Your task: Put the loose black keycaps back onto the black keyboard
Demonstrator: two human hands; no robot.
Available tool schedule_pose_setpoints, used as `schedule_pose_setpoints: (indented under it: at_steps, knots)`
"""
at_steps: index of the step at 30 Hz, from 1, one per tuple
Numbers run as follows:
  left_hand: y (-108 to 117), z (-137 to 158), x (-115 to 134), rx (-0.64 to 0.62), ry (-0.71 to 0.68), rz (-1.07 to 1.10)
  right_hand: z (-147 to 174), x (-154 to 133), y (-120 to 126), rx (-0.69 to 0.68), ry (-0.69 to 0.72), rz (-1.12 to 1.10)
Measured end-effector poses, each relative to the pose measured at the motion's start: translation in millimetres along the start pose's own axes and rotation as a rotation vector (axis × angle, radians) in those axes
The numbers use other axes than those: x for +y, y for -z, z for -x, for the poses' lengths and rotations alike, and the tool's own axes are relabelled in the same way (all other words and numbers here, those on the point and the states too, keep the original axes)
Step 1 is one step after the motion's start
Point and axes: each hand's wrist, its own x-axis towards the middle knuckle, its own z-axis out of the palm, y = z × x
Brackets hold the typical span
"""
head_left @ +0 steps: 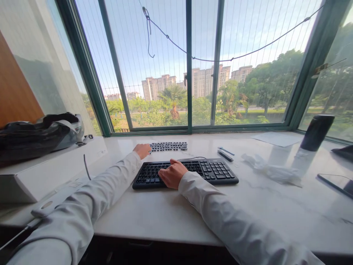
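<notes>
A black full-size keyboard (217, 170) lies on the white marbled tabletop, its right-hand keypad in plain sight. My right hand (173, 174) rests over its left-middle keys with curled fingers; whatever the fingertips grip is hidden. Just behind the keyboard, several rows of small dark keycaps (168, 146) are laid out on the table. At the left end of these rows is my left hand (142, 150), fingers drawn together and touching or close to the outermost pieces. Anything it holds is too small to make out.
A pen-like tool (225, 155) and a thin blue stick lie behind the keyboard. Crumpled clear plastic (271, 170), a dark cylinder (317, 132) and a phone-like slab (338, 184) are to the right. On the left are a white box (55, 165) and a power strip (59, 197).
</notes>
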Motion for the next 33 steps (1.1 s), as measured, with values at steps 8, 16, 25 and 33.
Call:
schedule_pose_setpoints:
  at_steps: [8, 16, 25, 33]
  knots:
    - [-6.5, -5.2, 4.4, -0.024, -0.026, -0.023, -0.4, -2.3, 4.1, -0.017, -0.005, 0.005]
    - [10.9, 6.8, 8.8, 0.066, 0.007, 0.043, 0.0, -2.0, 3.6, -0.027, -0.003, 0.019]
    - [75.8, 67.2, 10.4, 0.053, -0.267, 0.497, -0.4, -3.6, 4.8, -0.045, 0.016, -0.03]
    - [81.6, 110.4, 14.8, -0.088, -0.437, 0.749, -1.3, -8.2, 5.8, -0.026, 0.033, -0.047]
